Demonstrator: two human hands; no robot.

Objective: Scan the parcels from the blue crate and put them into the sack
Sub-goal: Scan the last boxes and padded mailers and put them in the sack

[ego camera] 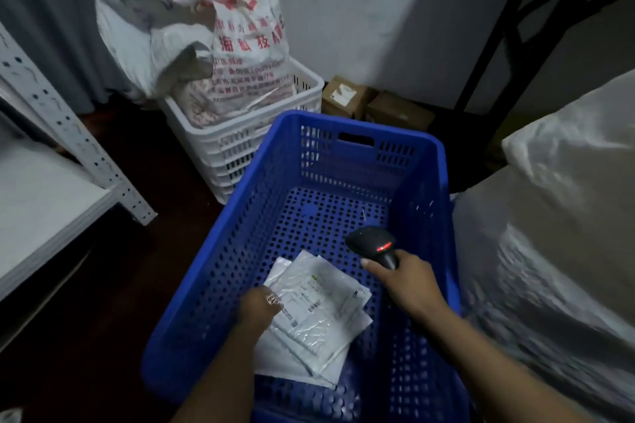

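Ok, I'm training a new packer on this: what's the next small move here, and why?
Probably swing the scanner in the right hand over the top parcel, which the left hand grips in the blue crate: the scanner's red light is on, the label faces up, but they sit apart.

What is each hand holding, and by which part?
The right hand grips the black scanner by its handle. The left hand seems to pinch the top parcel at its left edge.

The light is dim. A pale wall (360, 10) stands behind, with a grey curtain (44, 10) at its left. The floor (103, 285) is dark reddish-brown. White perforated shelving (68, 134) stands left, a black metal frame (508, 27) upper right.
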